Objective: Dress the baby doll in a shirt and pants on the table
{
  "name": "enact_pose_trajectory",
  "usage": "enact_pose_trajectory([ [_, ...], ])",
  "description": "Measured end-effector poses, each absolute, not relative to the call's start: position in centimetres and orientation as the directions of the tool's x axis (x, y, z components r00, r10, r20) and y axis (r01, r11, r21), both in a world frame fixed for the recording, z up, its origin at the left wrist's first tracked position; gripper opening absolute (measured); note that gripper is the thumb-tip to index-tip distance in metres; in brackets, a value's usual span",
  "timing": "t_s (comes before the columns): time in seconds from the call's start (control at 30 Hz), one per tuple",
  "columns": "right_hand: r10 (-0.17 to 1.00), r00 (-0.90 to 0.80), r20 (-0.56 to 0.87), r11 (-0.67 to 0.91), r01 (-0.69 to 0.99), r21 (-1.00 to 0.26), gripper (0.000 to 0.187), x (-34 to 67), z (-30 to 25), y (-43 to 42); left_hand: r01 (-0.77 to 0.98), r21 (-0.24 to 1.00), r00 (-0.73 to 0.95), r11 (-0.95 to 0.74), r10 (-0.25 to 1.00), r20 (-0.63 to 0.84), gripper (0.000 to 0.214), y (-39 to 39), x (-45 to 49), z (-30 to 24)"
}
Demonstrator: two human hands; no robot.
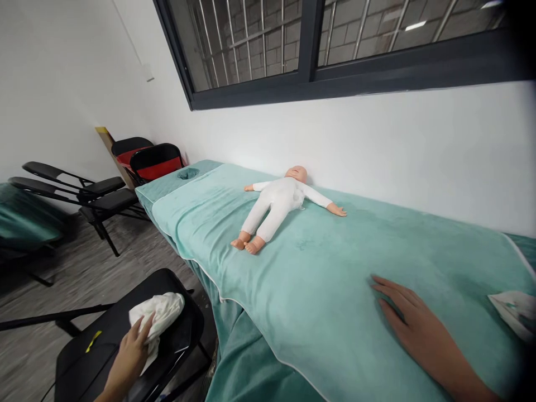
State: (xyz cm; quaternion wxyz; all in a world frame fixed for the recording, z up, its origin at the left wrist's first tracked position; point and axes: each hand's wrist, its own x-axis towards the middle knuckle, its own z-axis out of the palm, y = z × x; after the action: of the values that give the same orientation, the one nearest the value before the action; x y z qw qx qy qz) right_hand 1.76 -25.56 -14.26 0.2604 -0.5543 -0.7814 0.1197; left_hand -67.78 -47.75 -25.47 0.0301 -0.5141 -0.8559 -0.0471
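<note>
My left hand (129, 353) is at the lower left, its fingers curled over a crumpled white diaper (161, 312) on a black chair seat. Part of the diaper hangs below my fingers, and my thumb is hard to make out. My right hand (412, 324) lies palm down on the green sheet (330, 290), fingers stretched out, with nothing in it. Farther back on the bed, a baby doll (278, 195) in a white suit rests on its back, arms spread, feet toward me. Right of my right hand is another white diaper-like piece (513, 310), partly in dark shadow.
The black folding chair (84, 357) stands against the bed's near side, with a yellow strip (94, 341) on it. More folding chairs (154, 162) stand beyond the bed's left end. A white wall (419, 151) with a barred window (251, 44) runs along the far side.
</note>
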Motion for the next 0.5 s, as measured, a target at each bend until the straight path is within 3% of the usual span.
enact_pose_trajectory([
  [0.13,0.929,-0.247,0.274,0.356,0.796,-0.49,0.04,1.4,-13.6,-25.7,0.898,0.021,-0.439,0.439,0.894,0.09,0.076,-49.2,-67.1,-25.6],
  [0.37,0.937,-0.243,0.252,0.34,0.803,-0.49,0.04,1.2,-12.8,-26.0,0.856,-0.165,-0.457,0.49,0.866,0.203,0.07,-48.6,-63.3,-24.8],
  [0.5,0.933,-0.25,0.258,0.349,0.8,-0.487,0.039,1.1,-12.5,-26.2,0.861,-0.149,-0.439,0.486,0.859,0.264,0.081,-48.2,-59.4,-24.7],
])
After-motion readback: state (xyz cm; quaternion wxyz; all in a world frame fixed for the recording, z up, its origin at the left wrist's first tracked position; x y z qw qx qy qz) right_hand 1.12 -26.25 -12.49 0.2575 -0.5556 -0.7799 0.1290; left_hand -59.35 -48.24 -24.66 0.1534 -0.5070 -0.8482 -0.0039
